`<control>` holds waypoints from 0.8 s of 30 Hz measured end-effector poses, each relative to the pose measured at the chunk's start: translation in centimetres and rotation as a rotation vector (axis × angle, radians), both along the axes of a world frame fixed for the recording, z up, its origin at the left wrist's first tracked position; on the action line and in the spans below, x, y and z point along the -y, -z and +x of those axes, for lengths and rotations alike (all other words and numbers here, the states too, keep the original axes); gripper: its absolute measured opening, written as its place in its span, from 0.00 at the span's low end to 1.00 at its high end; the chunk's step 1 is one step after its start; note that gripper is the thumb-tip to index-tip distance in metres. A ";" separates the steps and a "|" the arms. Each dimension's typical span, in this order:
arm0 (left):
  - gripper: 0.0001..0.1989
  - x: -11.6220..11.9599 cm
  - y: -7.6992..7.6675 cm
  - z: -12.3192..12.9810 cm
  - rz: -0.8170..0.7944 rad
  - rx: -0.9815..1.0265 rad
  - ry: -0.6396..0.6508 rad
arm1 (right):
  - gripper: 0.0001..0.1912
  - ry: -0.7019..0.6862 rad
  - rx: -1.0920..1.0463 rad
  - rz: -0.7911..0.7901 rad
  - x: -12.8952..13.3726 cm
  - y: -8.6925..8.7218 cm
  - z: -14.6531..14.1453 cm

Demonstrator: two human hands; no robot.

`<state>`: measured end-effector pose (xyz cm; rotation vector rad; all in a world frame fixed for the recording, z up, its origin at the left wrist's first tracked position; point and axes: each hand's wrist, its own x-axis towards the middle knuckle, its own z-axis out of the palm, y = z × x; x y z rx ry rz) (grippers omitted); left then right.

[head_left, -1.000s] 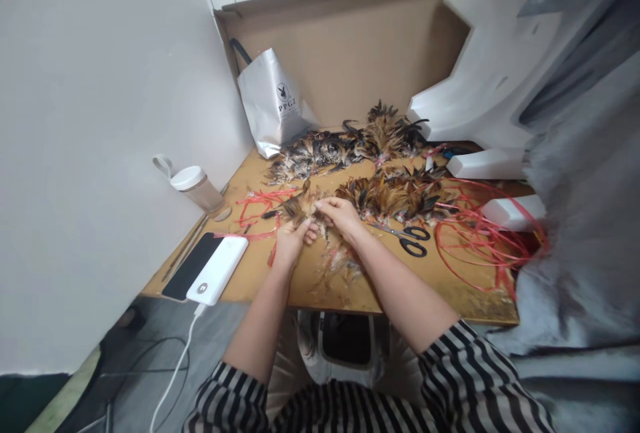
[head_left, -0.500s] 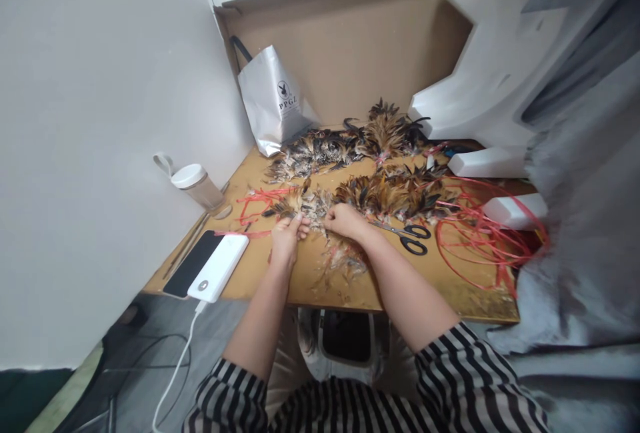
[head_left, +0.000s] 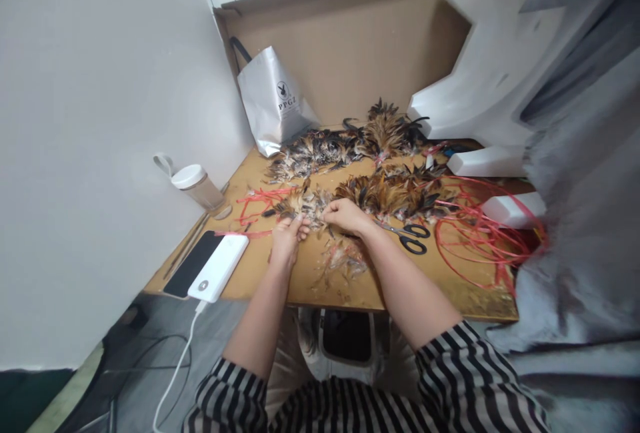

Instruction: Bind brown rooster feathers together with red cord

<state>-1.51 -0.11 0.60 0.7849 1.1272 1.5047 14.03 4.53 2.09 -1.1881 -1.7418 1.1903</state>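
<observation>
Both hands are over the near part of the wooden table (head_left: 450, 289). My left hand (head_left: 289, 236) is closed, thumb against the fingers, at the lower edge of a pale feather pile (head_left: 310, 205); it pinches something too small to make out. Just to its right, my right hand (head_left: 347, 215) is closed in a pinch at the same pile, and what it grips is hidden. Brown feather bunches (head_left: 390, 193) lie beyond my right wrist. Black-handled scissors (head_left: 413, 239) rest right of that wrist. Loose feather scraps (head_left: 347, 259) lie between my forearms.
A phone (head_left: 193, 263) and a white power bank (head_left: 220, 269) with a cable lie left. Behind them stands a lidded cup (head_left: 200, 186). A silver bag (head_left: 273, 103) and more feathers (head_left: 325, 149) are at the back. Tangled red strips (head_left: 480, 239) lie right, beside white foam pieces (head_left: 515, 209).
My right hand has shifted slightly up and to the left at the feather pile. My left hand has barely moved.
</observation>
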 end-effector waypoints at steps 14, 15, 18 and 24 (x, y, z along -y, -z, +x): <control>0.14 0.2 0.6 -0.1 -0.014 0.030 0.180 | 0.13 0.107 -0.480 -0.149 1.5 -0.1 -2.8; 0.14 0.2 0.6 -0.1 -0.015 0.025 0.187 | 0.13 0.113 -0.486 -0.149 1.5 -0.1 -2.9; 0.14 0.2 0.7 0.0 -0.025 0.016 0.199 | 0.13 0.127 -0.494 -0.139 1.6 0.0 -3.1; 0.14 0.2 0.8 0.0 -0.012 0.020 0.216 | 0.12 0.136 -0.549 -0.143 1.7 0.3 -3.4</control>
